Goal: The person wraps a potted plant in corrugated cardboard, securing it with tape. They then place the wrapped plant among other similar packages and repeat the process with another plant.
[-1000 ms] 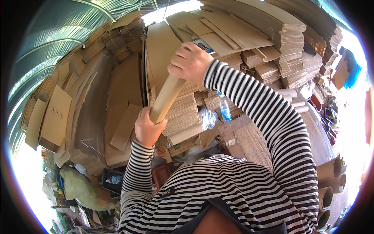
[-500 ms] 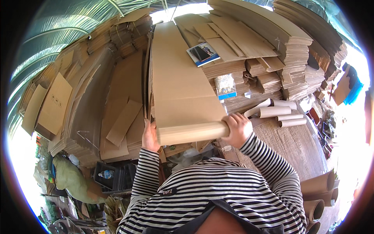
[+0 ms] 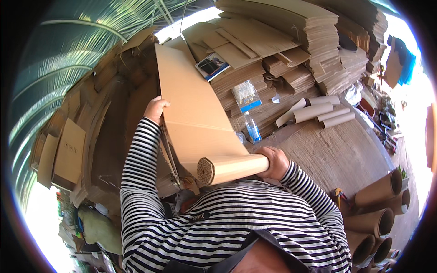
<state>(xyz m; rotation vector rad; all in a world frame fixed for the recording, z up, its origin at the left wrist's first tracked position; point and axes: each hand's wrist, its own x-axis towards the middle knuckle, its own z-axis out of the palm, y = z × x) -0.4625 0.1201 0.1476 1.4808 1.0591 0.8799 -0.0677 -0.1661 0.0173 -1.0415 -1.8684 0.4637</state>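
A long brown cardboard sheet (image 3: 195, 104) stretches away from me, its near end wound into a tight roll (image 3: 236, 169). The roll's left end faces me, showing the spiral of corrugated layers. My right hand (image 3: 275, 163) is wrapped round the roll's right end. Farther out, my left hand (image 3: 157, 109) is closed on the sheet's left edge, thumb on top and the other fingers mostly hidden.
Right of the sheet stand a plastic bottle (image 3: 252, 129) and a clear packet (image 3: 246, 96). Curled cardboard pieces (image 3: 314, 112) lie on the wooden surface (image 3: 314, 154). Cardboard tubes (image 3: 368, 223) stand lower right. Stacked flat cardboard (image 3: 314, 41) fills the back.
My left hand has let go of the roll's left end and moved up to the sheet's left edge. The roll has come nearer my body, its left end now exposed. My right hand stays on it.
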